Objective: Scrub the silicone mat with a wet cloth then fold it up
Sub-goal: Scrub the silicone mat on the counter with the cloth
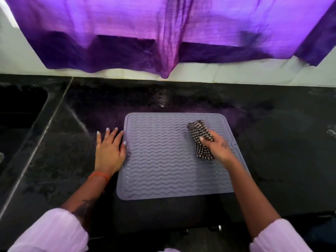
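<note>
A grey silicone mat (160, 160) with wavy ridges lies flat on the black counter, its front edge at the counter's edge. Water glints on its ridges. My right hand (218, 146) grips a folded black-and-white checked cloth (201, 137) and holds it down on the mat's right part. My left hand (109, 150) rests flat on the counter with spread fingers, its thumb touching the mat's left edge.
The black stone counter (281, 151) stretches left and right, wet in places. A dark sink basin (20, 110) sits at the far left. A purple curtain (163, 33) hangs over the white wall behind the counter.
</note>
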A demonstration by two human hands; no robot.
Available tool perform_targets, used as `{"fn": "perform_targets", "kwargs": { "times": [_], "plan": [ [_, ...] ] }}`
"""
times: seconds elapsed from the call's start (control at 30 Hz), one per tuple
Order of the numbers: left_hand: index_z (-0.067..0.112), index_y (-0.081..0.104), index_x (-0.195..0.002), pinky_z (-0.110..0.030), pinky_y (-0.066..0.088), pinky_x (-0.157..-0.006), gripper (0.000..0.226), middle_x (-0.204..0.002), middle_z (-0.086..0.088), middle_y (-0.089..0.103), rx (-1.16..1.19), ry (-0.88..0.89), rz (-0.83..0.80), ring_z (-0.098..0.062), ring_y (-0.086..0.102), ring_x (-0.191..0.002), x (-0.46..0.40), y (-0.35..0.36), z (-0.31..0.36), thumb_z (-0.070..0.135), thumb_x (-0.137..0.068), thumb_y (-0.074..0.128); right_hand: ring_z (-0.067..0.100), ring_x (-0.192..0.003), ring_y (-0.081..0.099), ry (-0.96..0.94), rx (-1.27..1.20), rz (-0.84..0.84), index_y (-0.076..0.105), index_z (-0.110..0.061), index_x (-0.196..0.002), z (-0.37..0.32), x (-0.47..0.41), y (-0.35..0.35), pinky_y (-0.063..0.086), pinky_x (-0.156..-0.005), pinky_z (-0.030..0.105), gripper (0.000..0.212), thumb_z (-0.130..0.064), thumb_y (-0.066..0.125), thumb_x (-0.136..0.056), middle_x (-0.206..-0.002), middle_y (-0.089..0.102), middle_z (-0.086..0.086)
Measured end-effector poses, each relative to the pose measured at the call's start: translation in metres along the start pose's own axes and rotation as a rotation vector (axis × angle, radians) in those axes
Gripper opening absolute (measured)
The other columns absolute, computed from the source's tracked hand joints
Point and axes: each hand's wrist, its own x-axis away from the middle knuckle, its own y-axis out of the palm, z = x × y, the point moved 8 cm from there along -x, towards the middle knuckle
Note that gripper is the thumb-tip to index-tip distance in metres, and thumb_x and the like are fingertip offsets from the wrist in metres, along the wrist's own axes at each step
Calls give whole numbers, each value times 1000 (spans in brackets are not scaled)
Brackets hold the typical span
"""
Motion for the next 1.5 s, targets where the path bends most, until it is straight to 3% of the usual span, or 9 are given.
{"fn": "perform_targets", "kwargs": {
  "times": [0.1, 0.23, 0.43, 0.67, 0.87, 0.93, 1.1, 1.33, 1.5],
  "plan": [
    [4, 51, -135, -48, 0, -117, 68, -144, -16, 44, -13, -7, 16, -36, 29, -140, 0, -1, -1, 41, -86, 20, 22, -103, 61, -45, -80, 107, 62, -21, -110, 3, -7, -33, 49, -79, 20, 24, -18, 64, -87, -102, 66, 0],
    [5, 48, -137, -48, -2, -118, 61, -145, -15, 43, -20, -17, 11, -34, 27, -141, -1, -1, 0, 35, -88, 28, 33, -103, 59, -98, 315, 439, 55, -35, -120, 0, -13, -86, 46, -81, 34, 32, -29, 56, -88, -110, 66, 12],
    [5, 47, -138, -48, 0, -118, 70, -146, -14, 42, -33, -22, 31, -35, 28, -140, -1, -3, 1, 42, -85, 18, 33, -119, 40, 2, 1061, 252, 29, -40, -143, 16, -21, -46, 33, -97, 38, 57, -22, 44, -91, -148, 34, 4],
    [5, 48, -137, -48, 0, -117, 60, -145, -15, 43, -49, -28, 18, -36, 28, -140, -4, 4, 0, 34, -88, 30, 29, -115, 43, -14, 1020, 237, 39, -37, -139, -2, -22, -32, 41, -88, 32, 51, -21, 43, -91, -134, 51, 6],
    [4, 46, -138, -46, -1, -118, 66, -145, -15, 43, -29, -44, 27, -35, 29, -140, -2, 6, -5, 41, -88, 24, 33, -107, 59, -5, 391, 359, 59, -38, -123, -7, -28, -72, 48, -87, 35, 40, -20, 51, -88, -118, 65, 11],
    [4, 47, -137, -46, 1, -117, 67, -144, -16, 44, -31, -43, 32, -36, 30, -139, -3, 6, -4, 42, -87, 24, 34, -108, 54, 27, 464, 458, 53, -39, -128, 1, -29, -92, 46, -86, 35, 43, -21, 49, -89, -121, 63, 9],
    [3, 44, -139, -47, 3, -117, 69, -143, -17, 45, -19, -34, 33, -37, 32, -138, -5, 5, -3, 41, -85, 24, 35, -122, 32, 99, 986, 272, 29, -31, -144, 23, -32, -55, 30, -100, 43, 59, -29, 50, -89, -147, 29, 9],
    [5, 39, -142, -47, 3, -117, 64, -144, -18, 43, 6, -44, 21, -37, 29, -139, -5, 6, -2, 36, -87, 30, 33, -124, 31, 65, 1044, 218, 29, -30, -145, 3, -28, -29, 32, -98, 43, 56, -31, 46, -92, -146, 33, 8],
    [0, 37, -142, -46, 3, -117, 65, -145, -20, 41, 22, -70, 48, -38, 28, -139, -1, 0, -2, 35, -87, 33, 27, -112, 53, -152, 438, 152, 52, -35, -131, -23, -28, -18, 43, -86, 30, 46, -15, 52, -90, -124, 61, 4]
  ]
}}
